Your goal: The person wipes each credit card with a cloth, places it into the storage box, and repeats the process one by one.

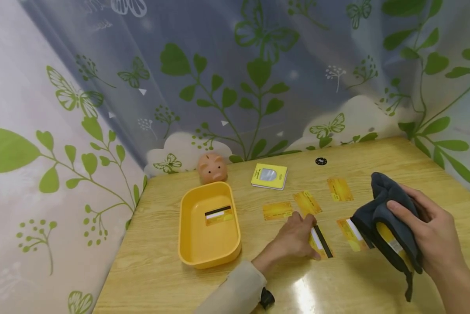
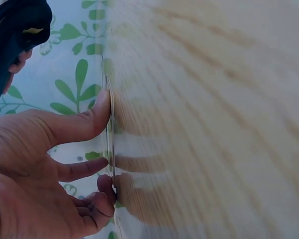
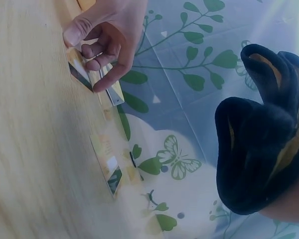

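In the head view my left hand is over a yellow card with a black stripe, lying on the wooden table. Thumb and fingertips are at opposite edges of this card, pinching it close to the tabletop. My right hand grips a dark blue soft fabric pouch above the table, its mouth tilted down and to the left. Yellow shows inside the opening, with a pale strip on it. The right wrist view shows the folded pouch and the left hand at the card.
Yellow cards lie around the left hand: one card, another card, a third card. A card lies partly under the pouch. A yellow tray holds a card. Behind are a piggy bank, a yellow box and a black chip.
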The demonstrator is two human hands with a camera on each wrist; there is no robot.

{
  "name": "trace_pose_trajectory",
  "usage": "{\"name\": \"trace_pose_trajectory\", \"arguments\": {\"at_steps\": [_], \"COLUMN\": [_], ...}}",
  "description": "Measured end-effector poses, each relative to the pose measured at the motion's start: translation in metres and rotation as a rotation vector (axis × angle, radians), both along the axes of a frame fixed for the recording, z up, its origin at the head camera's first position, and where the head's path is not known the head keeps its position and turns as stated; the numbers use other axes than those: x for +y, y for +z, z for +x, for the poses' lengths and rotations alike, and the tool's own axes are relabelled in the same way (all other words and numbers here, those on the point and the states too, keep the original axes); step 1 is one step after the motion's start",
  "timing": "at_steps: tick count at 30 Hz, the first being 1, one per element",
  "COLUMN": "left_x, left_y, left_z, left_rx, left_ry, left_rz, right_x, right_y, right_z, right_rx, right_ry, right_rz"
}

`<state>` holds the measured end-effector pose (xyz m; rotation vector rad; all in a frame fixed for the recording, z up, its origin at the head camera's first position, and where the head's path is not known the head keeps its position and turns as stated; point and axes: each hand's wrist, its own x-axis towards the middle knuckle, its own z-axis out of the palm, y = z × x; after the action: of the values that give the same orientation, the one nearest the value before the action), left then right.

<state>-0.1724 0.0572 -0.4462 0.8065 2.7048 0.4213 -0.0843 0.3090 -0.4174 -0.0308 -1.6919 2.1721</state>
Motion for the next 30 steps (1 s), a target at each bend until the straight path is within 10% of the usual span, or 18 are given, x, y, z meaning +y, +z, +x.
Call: {"name": "trace_pose_trajectory", "arguments": {"at_steps": [11, 30], "left_x": [0.002, -0.052], "left_y": [-0.003, 0.001], "left_z": [-0.006, -0.005], "left_rx": [0.022, -0.321], "left_ry": [0.029, 0.054], "left_rz": [-0.082, 0.378], "right_x": [0.009, 0.008], "right_y": [-0.006, -0.009], "right_z": [0.024, 0.029], "right_rx": [-0.008, 0.037], "right_ry": [-0.059, -0.121], "right_rz": [-0.005, -0.026]}}
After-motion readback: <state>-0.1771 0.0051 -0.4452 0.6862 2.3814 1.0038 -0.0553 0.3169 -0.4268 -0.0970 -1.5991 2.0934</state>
